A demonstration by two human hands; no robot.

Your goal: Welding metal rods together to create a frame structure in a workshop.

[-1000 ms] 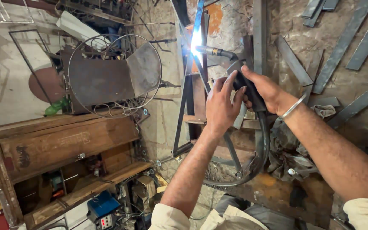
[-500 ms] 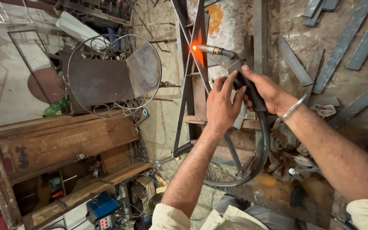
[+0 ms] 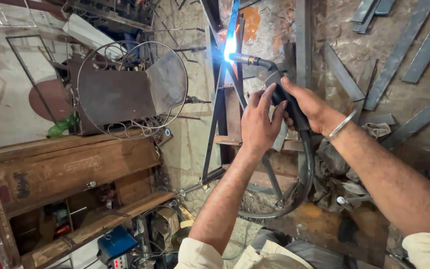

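Note:
My right hand [image 3: 308, 104] grips the black handle of a welding torch [image 3: 279, 87], a metal bangle on that wrist. My left hand [image 3: 258, 122] wraps around the torch from the left, steadying it. The torch's metal nozzle [image 3: 245, 59] points left at a dark steel frame [image 3: 218, 107] standing on the floor. A bright blue-white arc [image 3: 230, 49] burns at the nozzle tip, right on the frame's upright bar. The torch's thick black hose [image 3: 305, 164] loops down from the handle and curves beneath my arms.
Flat steel strips [image 3: 399, 50] lie on the floor at upper right. A round wire frame with rusty sheet panels [image 3: 125, 89] stands at left. Wooden crates [image 3: 70, 169] sit at lower left, a blue machine [image 3: 115, 244] below them. Grey rags [image 3: 339, 169] lie under my right forearm.
The arc burned a second ago, faded to an orange glow half a second ago, and now burns bright again. Both hands stay on the torch in nearly the same spot.

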